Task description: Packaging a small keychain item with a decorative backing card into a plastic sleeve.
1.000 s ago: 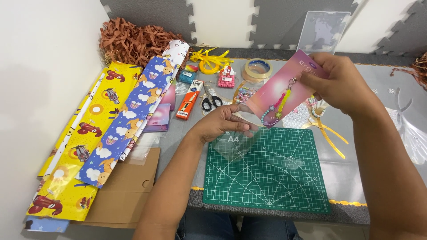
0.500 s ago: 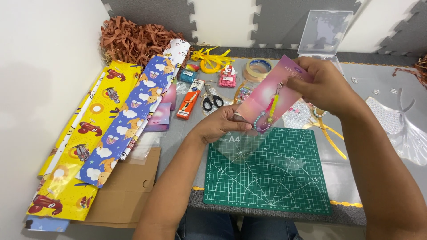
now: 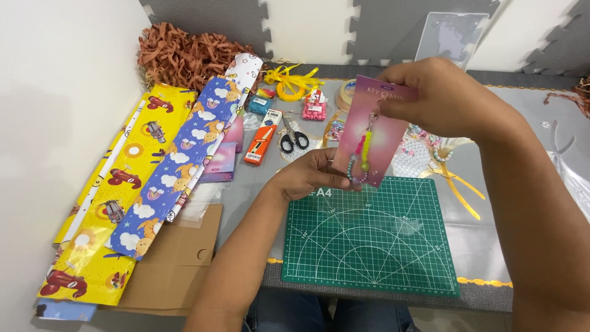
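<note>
Head view, looking down over a grey table. Right hand point(image 3: 445, 98) raised above the table's middle, fingers curled and pinching the top edge of a pink card point(image 3: 376, 132) with a beaded keychain point(image 3: 362, 150) of yellow, pink and green fastened to its front. Left hand point(image 3: 310, 175) lower, just under the card's bottom corner, thumb and fingers closed on that lower edge, so the card held tilted between both hands, above the upper rim of a green cutting mat point(image 3: 369, 237) marked with white grid lines and arcs. Left of the mat, flat brown cardboard point(image 3: 172, 258) partly under long sheets of wrapping paper: a yellow sheet point(image 3: 114, 197) with red cars, a blue sheet point(image 3: 178, 172) with clouds and small bears, and a pale starry one point(image 3: 246, 71) further back. Heap of brown shredded paper point(image 3: 184, 55) in the far left corner. Near the middle of the table, an orange cutter pack point(image 3: 263, 136), black-handled scissors point(image 3: 292, 138) just beside it, a small pack of pink beads point(image 3: 313, 106), a tape roll point(image 3: 349, 92) and coiled yellow ribbon point(image 3: 292, 80). More yellow ribbon point(image 3: 458, 184) to the right of the mat. Clear plastic sheet point(image 3: 452, 34) leaning against grey and white foam wall tiles at the back.
</note>
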